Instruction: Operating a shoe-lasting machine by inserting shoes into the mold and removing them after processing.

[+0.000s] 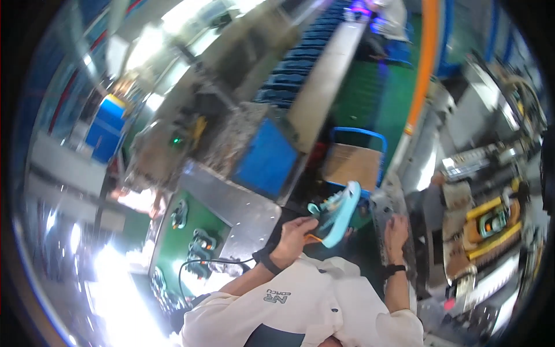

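Note:
My left hand (pixel 293 238) is closed on a sneaker (pixel 342 218), gripping it at one end. The shoe is tilted on its side, with its light blue sole turned to the right and its darker upper and laces toward the left. Over at the right, my right hand (pixel 396 232) rests at a narrow grey machine panel (pixel 386 202), fingers stretched out with nothing seen in them. What the fingertips touch there is too blurred to tell. Both wrists wear dark bands.
Right of me, a machine holds another shoe (pixel 494 222) between yellow bars (pixel 484 248). Several shoes (pixel 199 248) lie on a green-topped bench (pixel 184 236) at left. Ahead stand a blue-framed cart (pixel 352 162) and a long conveyor (pixel 324 81). A person (pixel 390 23) is far off.

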The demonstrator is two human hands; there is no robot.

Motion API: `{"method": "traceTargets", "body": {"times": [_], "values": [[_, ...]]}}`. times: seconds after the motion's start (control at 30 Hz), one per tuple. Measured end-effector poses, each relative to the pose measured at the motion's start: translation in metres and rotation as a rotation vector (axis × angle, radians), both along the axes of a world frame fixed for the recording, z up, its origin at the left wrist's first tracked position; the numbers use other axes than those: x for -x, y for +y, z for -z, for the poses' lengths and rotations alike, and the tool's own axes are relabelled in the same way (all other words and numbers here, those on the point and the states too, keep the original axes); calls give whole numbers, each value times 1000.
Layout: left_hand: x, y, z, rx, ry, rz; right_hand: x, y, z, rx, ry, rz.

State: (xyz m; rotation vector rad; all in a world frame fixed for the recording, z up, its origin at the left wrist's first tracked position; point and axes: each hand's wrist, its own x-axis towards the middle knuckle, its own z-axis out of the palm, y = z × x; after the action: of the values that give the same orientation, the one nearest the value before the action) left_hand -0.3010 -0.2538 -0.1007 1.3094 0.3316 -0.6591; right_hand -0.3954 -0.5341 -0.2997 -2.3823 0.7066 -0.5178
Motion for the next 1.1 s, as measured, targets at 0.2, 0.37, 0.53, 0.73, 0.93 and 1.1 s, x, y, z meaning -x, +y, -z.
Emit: {"method": "traceTargets", "body": {"times": [0.2, 0.37, 0.53, 0.73, 0.93, 1.1], "values": [[34, 80, 22, -38, 1, -199, -11, -2, 27, 88, 112, -54], [29, 163, 56, -75, 50, -471, -18, 3, 26, 127, 106, -23], [10, 249, 86, -75, 40, -694, -5, -11, 40, 175, 204, 58], [-22, 370, 170, -209, 137, -854, -22, 9, 18, 3, 303, 125], [-55, 410, 184, -573, 146, -780, -26, 13, 35, 347, 215, 251], [-69, 451, 268, -1048, -355, -68, -16, 9, 26, 269, 197, 309]]}}
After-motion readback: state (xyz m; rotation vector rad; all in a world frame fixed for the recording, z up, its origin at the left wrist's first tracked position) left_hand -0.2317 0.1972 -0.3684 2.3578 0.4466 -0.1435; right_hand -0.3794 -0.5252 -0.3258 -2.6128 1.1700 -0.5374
